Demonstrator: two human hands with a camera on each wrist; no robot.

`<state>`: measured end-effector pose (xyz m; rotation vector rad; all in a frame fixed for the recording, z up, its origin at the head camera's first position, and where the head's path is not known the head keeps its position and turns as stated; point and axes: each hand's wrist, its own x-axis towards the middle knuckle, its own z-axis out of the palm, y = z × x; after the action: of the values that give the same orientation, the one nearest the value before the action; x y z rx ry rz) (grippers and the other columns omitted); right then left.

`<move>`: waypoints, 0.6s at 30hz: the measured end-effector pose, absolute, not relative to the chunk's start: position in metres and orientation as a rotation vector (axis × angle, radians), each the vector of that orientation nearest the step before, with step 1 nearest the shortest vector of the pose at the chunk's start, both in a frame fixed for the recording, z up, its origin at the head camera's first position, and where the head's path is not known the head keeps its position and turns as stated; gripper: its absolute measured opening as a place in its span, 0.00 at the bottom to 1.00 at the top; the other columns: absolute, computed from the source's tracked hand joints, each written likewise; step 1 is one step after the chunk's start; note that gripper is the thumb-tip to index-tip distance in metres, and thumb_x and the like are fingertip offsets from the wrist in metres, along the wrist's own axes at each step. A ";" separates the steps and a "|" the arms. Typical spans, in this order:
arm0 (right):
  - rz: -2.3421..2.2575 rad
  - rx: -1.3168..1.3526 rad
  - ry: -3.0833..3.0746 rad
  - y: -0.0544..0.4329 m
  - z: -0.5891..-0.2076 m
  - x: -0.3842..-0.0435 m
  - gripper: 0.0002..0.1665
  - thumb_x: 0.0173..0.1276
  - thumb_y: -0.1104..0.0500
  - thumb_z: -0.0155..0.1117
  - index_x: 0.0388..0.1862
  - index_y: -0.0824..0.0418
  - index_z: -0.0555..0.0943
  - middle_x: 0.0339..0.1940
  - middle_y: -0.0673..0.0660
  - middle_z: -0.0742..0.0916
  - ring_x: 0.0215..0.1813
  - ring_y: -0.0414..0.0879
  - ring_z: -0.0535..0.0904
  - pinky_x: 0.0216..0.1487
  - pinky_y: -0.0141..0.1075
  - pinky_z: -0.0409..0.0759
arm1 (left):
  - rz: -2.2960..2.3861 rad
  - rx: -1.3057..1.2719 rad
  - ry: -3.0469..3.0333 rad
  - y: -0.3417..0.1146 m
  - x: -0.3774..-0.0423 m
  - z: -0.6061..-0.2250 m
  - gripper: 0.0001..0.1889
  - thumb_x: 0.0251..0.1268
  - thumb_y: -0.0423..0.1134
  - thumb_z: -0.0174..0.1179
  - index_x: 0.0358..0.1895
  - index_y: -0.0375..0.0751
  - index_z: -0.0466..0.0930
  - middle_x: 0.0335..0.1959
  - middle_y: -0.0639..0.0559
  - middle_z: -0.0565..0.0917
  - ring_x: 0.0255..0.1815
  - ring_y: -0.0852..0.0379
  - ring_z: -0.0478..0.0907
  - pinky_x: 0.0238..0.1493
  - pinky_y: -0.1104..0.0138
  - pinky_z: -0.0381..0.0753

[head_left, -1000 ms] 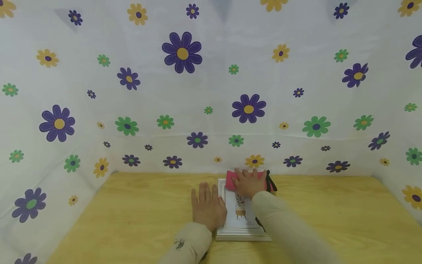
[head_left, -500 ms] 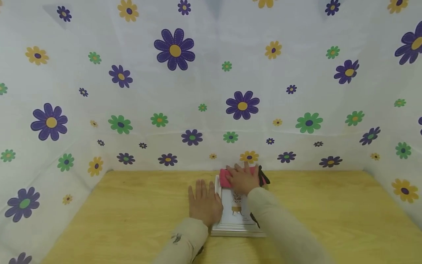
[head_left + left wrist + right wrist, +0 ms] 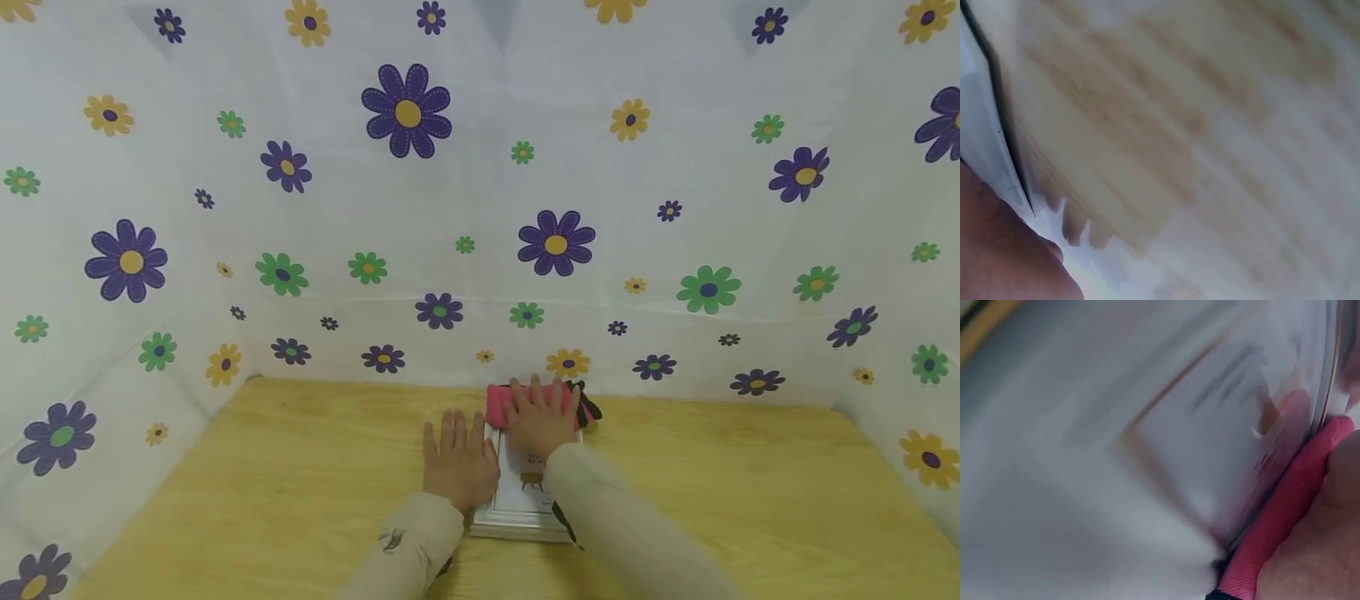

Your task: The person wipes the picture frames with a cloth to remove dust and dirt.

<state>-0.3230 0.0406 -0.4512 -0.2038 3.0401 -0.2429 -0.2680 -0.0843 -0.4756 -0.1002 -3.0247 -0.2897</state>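
A silver-white picture frame point(image 3: 517, 527) lies face up on the wooden table, its print showing a small pot on a legged stand. My left hand point(image 3: 460, 462) rests flat along its left side, fingers straight and pointing away. Across the frame's far end lies a folded pink cloth point(image 3: 497, 406) with black straps at its right end. My right hand point(image 3: 542, 421) presses on this cloth with fingers extended and spread. In the right wrist view the cloth point(image 3: 1279, 519) sits against the glossy picture surface point(image 3: 1204, 437). The right sleeve hides the frame's right side.
The yellow wood-grain table point(image 3: 315, 483) extends to both sides of the frame. Close behind the cloth rises a white curtain point(image 3: 450, 208) printed with purple, green and yellow flowers, which also encloses the left and right sides.
My right hand and the pink cloth have slid a little left over the frame's far end. The frame has shifted slightly left, with my left hand still beside it. The head view wavers.
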 end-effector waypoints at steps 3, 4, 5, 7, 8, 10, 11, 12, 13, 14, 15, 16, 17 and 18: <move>-0.222 -0.283 3.023 0.038 -0.456 -0.330 0.35 0.75 0.41 0.39 0.78 0.45 0.49 0.78 0.59 0.52 0.75 0.66 0.33 0.65 0.67 0.26 | -0.274 -0.104 -3.025 -0.084 -0.268 -0.474 0.28 0.74 0.48 0.33 0.71 0.41 0.62 0.72 0.38 0.59 0.75 0.42 0.46 0.70 0.44 0.35; -0.205 -0.273 3.014 0.039 -0.455 -0.331 0.35 0.75 0.41 0.39 0.78 0.44 0.49 0.78 0.58 0.51 0.75 0.65 0.33 0.65 0.66 0.26 | -0.270 -0.096 -3.033 -0.083 -0.267 -0.473 0.28 0.74 0.48 0.33 0.72 0.41 0.62 0.72 0.38 0.58 0.75 0.42 0.46 0.70 0.45 0.35; -0.188 -0.265 3.017 0.041 -0.455 -0.331 0.34 0.75 0.42 0.39 0.78 0.43 0.49 0.78 0.57 0.52 0.75 0.65 0.34 0.65 0.66 0.27 | -0.251 -0.090 -3.040 -0.082 -0.266 -0.472 0.28 0.74 0.49 0.33 0.72 0.41 0.61 0.73 0.38 0.57 0.75 0.43 0.45 0.70 0.45 0.35; -0.140 -0.228 3.026 0.048 -0.453 -0.332 0.33 0.76 0.43 0.41 0.78 0.43 0.51 0.78 0.56 0.54 0.75 0.64 0.37 0.66 0.66 0.30 | -0.205 -0.074 -3.044 -0.081 -0.265 -0.470 0.28 0.74 0.49 0.32 0.72 0.42 0.60 0.73 0.39 0.57 0.75 0.44 0.45 0.71 0.46 0.35; -0.128 -0.198 3.020 0.052 -0.453 -0.333 0.33 0.76 0.44 0.41 0.78 0.42 0.51 0.78 0.56 0.54 0.76 0.63 0.37 0.66 0.66 0.30 | -0.185 -0.068 -3.048 -0.081 -0.265 -0.469 0.29 0.74 0.50 0.32 0.73 0.42 0.60 0.74 0.39 0.56 0.75 0.44 0.45 0.71 0.46 0.35; -0.123 -0.133 2.994 0.056 -0.448 -0.334 0.33 0.76 0.45 0.42 0.78 0.42 0.51 0.78 0.56 0.53 0.76 0.63 0.36 0.66 0.66 0.29 | -0.155 -0.063 -3.050 -0.082 -0.264 -0.468 0.29 0.74 0.50 0.32 0.73 0.42 0.59 0.74 0.40 0.55 0.75 0.44 0.44 0.71 0.46 0.35; -0.117 -0.128 2.999 0.057 -0.449 -0.335 0.34 0.76 0.45 0.43 0.78 0.43 0.51 0.78 0.57 0.53 0.75 0.64 0.36 0.65 0.67 0.29 | -0.151 -0.066 -3.045 -0.083 -0.264 -0.469 0.29 0.74 0.50 0.31 0.73 0.42 0.59 0.74 0.40 0.55 0.75 0.44 0.44 0.71 0.46 0.34; -0.116 -0.130 3.007 0.057 -0.449 -0.337 0.34 0.76 0.45 0.43 0.78 0.43 0.51 0.78 0.58 0.53 0.75 0.65 0.36 0.65 0.68 0.29 | -0.167 -0.069 -3.038 -0.083 -0.265 -0.469 0.29 0.74 0.50 0.32 0.73 0.42 0.59 0.74 0.40 0.55 0.75 0.44 0.44 0.71 0.46 0.34; -0.130 -0.140 3.014 0.055 -0.449 -0.338 0.34 0.75 0.45 0.44 0.78 0.43 0.52 0.78 0.58 0.53 0.75 0.66 0.36 0.64 0.68 0.29 | -0.181 -0.074 -3.036 -0.083 -0.266 -0.470 0.29 0.74 0.50 0.32 0.73 0.42 0.59 0.74 0.40 0.55 0.75 0.44 0.44 0.71 0.46 0.33; -0.125 -0.165 3.018 0.051 -0.452 -0.339 0.35 0.75 0.44 0.44 0.78 0.44 0.51 0.78 0.59 0.53 0.75 0.67 0.36 0.64 0.69 0.28 | -0.187 -0.080 -3.035 -0.083 -0.267 -0.472 0.29 0.74 0.50 0.32 0.73 0.41 0.59 0.74 0.40 0.55 0.75 0.44 0.44 0.71 0.45 0.33; -0.128 -0.196 3.024 0.046 -0.455 -0.340 0.36 0.74 0.43 0.44 0.78 0.44 0.51 0.78 0.60 0.52 0.74 0.68 0.36 0.63 0.69 0.28 | -0.191 -0.089 -3.031 -0.083 -0.270 -0.476 0.29 0.74 0.50 0.31 0.73 0.41 0.59 0.74 0.39 0.55 0.75 0.43 0.43 0.70 0.45 0.32; -0.126 -0.220 3.032 0.041 -0.457 -0.341 0.37 0.73 0.41 0.44 0.78 0.44 0.51 0.78 0.60 0.52 0.74 0.68 0.36 0.63 0.69 0.27 | -0.176 -0.094 -3.032 -0.083 -0.271 -0.479 0.29 0.74 0.50 0.31 0.73 0.41 0.59 0.74 0.39 0.55 0.75 0.43 0.43 0.70 0.45 0.32; -0.134 -0.244 3.028 0.036 -0.459 -0.341 0.37 0.73 0.39 0.44 0.78 0.44 0.51 0.78 0.60 0.52 0.74 0.68 0.36 0.63 0.69 0.27 | -0.175 -0.102 -3.027 -0.083 -0.271 -0.480 0.29 0.74 0.50 0.31 0.72 0.40 0.60 0.73 0.38 0.56 0.75 0.43 0.43 0.70 0.44 0.31; -0.135 -0.269 3.028 0.032 -0.461 -0.341 0.38 0.72 0.38 0.43 0.78 0.44 0.51 0.78 0.59 0.52 0.74 0.67 0.35 0.63 0.69 0.27 | -0.156 -0.102 -3.029 -0.083 -0.272 -0.482 0.29 0.74 0.50 0.31 0.72 0.40 0.60 0.73 0.38 0.56 0.75 0.43 0.43 0.70 0.43 0.32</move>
<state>-0.3407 0.0324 -0.4612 -0.2689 3.0280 -0.1347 -0.2716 -0.0830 -0.4824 -0.1020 -3.0289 -0.1557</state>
